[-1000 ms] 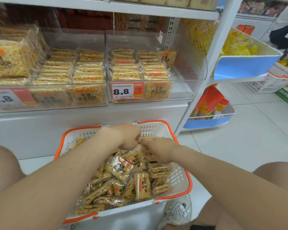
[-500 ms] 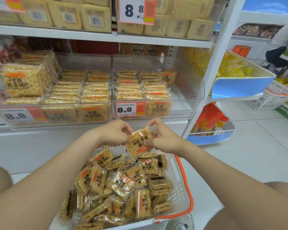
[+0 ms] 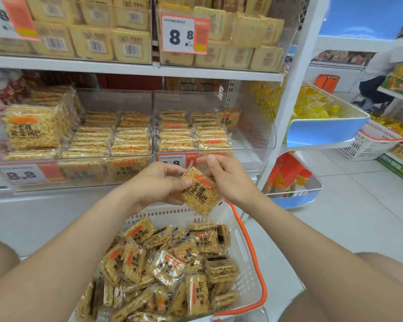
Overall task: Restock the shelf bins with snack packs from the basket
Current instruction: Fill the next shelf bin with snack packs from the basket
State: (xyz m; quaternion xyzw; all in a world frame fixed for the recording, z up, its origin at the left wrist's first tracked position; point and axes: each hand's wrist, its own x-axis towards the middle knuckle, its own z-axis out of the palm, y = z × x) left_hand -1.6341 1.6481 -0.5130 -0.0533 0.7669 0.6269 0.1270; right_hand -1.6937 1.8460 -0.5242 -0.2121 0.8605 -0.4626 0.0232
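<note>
A square golden snack pack with an orange label and black lettering is held between my left hand and my right hand, above the far end of the basket. The white basket with an orange rim sits on the floor between my knees and holds several of the same packs. Straight ahead, the clear shelf bin with an 8.8 price tag holds stacked packs on its left side; its right side is bare. A second clear bin to the left is nearly full.
An upper shelf carries pale yellow packs. A white upright post stands right of the bins, with blue-fronted bins of yellow goods beyond. Another white basket sits at the far right, where a person crouches.
Both hands lifted one pack out of the basket and raised it towards the shelf bin. My view tilted up, bringing the upper shelf into sight.
</note>
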